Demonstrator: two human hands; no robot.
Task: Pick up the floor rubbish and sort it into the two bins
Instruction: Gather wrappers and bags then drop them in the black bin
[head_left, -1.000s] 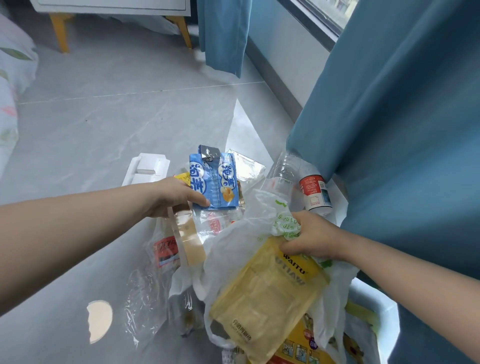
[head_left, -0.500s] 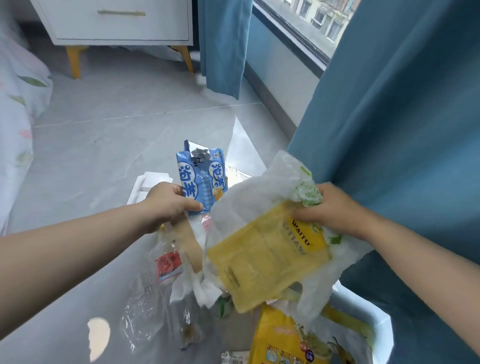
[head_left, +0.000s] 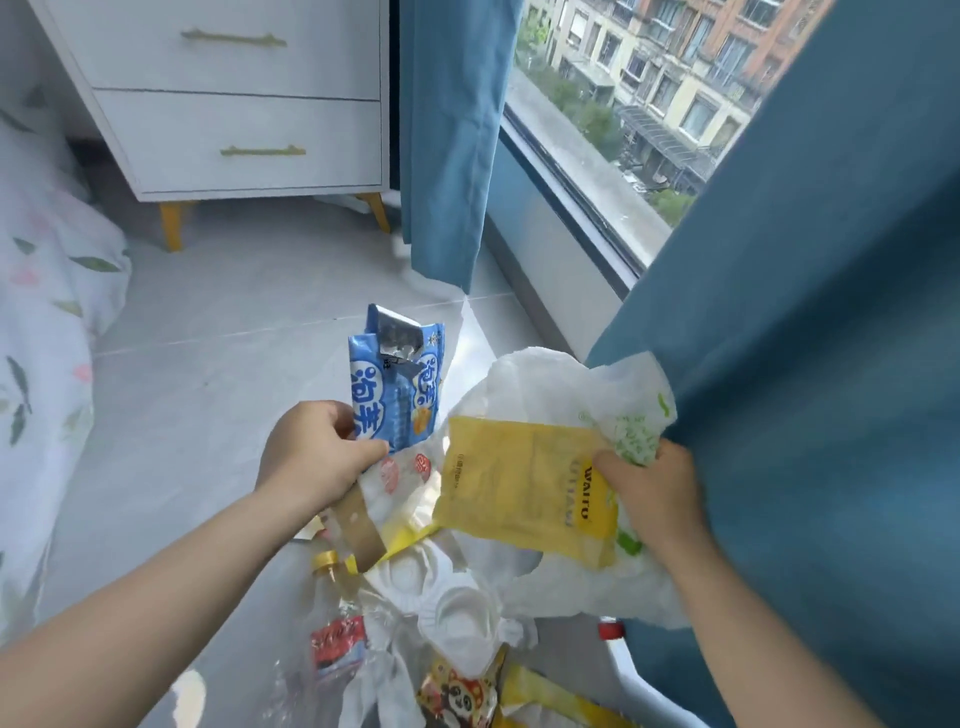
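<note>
The left hand (head_left: 317, 457) grips a torn-open blue snack packet (head_left: 397, 384) upright, together with some clear wrappers and a brown strip. The right hand (head_left: 649, 488) pinches a yellow pouch (head_left: 519, 483) and a white plastic bag (head_left: 561, 384) against the blue curtain (head_left: 805, 312). Beneath them lie a clear bottle (head_left: 337, 642) with a yellow cap, a white moulded tray (head_left: 457, 613) and a panda-print packet (head_left: 457, 691). A pale blue bin rim (head_left: 628, 675) shows at lower right on the grey floor (head_left: 208, 364).

Home bedroom — floral bedding (head_left: 47, 332), drawer unit (head_left: 234, 98), curtained window (head_left: 613, 130)
</note>
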